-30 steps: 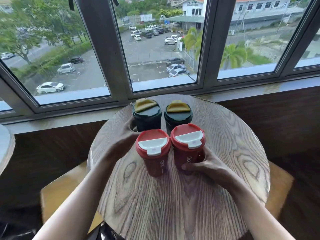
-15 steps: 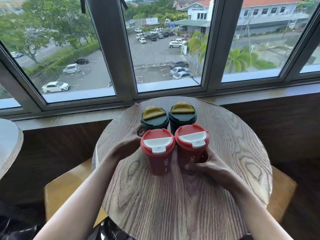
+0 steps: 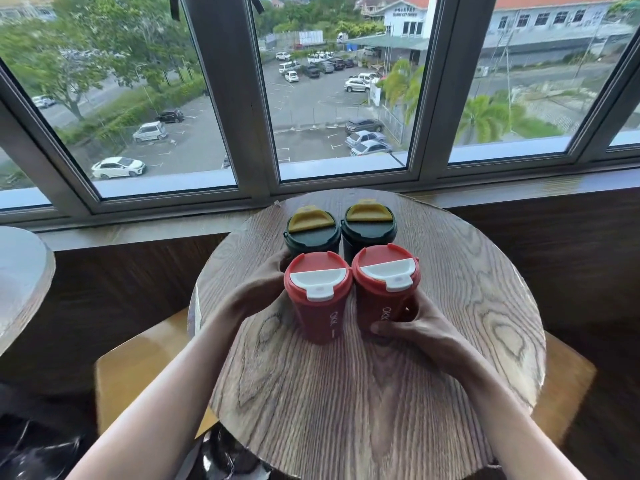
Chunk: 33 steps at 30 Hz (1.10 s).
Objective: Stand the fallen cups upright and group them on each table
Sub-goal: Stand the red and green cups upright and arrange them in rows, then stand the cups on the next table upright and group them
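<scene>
Several lidded cups stand upright in a tight block on the round wooden table (image 3: 450,341). Two dark green cups with yellow lid flaps, left (image 3: 311,233) and right (image 3: 369,226), are at the back. Two red cups with white lid flaps, left (image 3: 320,299) and right (image 3: 384,289), are in front. My left hand (image 3: 258,289) presses against the left side of the block, its fingers reaching behind the left red cup toward the left green cup. My right hand (image 3: 420,327) wraps the lower right side of the right red cup.
A window wall with a sill (image 3: 519,188) runs just behind the table. Another round table's edge (image 3: 24,282) shows at the left. Yellow-brown stool seats sit below the table at the left (image 3: 138,375) and right (image 3: 568,386).
The camera has shifted, so the table and cups sit further right in view. Both hands stay against the cup block, and the cups keep the same arrangement.
</scene>
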Motion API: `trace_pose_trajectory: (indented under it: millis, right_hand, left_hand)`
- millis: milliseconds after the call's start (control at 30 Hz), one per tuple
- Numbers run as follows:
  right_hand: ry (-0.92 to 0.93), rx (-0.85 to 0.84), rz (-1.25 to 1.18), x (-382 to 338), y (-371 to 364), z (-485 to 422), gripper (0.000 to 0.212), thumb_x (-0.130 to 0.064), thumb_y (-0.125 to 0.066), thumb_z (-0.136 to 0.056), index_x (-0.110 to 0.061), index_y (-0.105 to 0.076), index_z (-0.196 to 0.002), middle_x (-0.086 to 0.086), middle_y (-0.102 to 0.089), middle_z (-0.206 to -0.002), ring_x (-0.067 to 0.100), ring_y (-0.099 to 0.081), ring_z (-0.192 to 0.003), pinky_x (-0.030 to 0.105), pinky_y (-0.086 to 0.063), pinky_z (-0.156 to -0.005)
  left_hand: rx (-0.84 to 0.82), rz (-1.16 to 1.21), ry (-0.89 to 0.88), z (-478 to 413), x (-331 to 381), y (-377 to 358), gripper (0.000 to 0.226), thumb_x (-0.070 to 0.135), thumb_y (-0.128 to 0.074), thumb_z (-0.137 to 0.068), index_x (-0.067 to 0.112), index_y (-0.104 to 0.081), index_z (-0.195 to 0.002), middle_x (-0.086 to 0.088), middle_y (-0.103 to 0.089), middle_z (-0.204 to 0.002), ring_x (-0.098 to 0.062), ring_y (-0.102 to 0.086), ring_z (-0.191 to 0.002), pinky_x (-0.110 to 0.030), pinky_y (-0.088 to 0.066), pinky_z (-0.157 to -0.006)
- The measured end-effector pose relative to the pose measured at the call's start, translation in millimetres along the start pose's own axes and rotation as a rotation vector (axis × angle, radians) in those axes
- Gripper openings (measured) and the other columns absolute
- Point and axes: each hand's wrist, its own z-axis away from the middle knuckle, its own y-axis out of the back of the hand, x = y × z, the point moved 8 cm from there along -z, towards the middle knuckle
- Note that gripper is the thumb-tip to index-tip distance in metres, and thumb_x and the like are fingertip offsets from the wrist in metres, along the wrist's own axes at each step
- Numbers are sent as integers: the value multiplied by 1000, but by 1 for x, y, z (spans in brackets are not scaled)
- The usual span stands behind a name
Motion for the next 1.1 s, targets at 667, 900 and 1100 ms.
trace_pose_trajectory:
  millis: [667,900,1100]
  right_hand:
    - [53,270,411,14,15,59,15,-25,-81,-81,-26,-69,-91,-12,-72,-86,-4,-66,-83,6,-47,-65]
    - [79,123,426,-9,-93,83,5,-30,-74,-86,-26,-74,-89,-11,-74,-87,1,-66,-84,15,-45,-69]
    - [170,-66,373,-35,-236,85,13,-22,-72,-89,-14,-72,-99,-1,-73,-89,10,-68,-81,21,-53,-72]
  left_hand:
    - [463,-96,-13,124,-13,26,45,-12,-53,-84,23,-63,-112,1,-68,-103,-16,-64,-92,-28,-54,-73]
    - [526,-201,-52,218,-21,50,40,-6,-58,-83,15,-68,-116,-2,-70,-106,-14,-66,-97,-22,-54,-78]
    - [660,-261,-38,324,-40,98,35,-2,-59,-84,13,-70,-113,0,-71,-101,-6,-64,-89,-5,-49,-69]
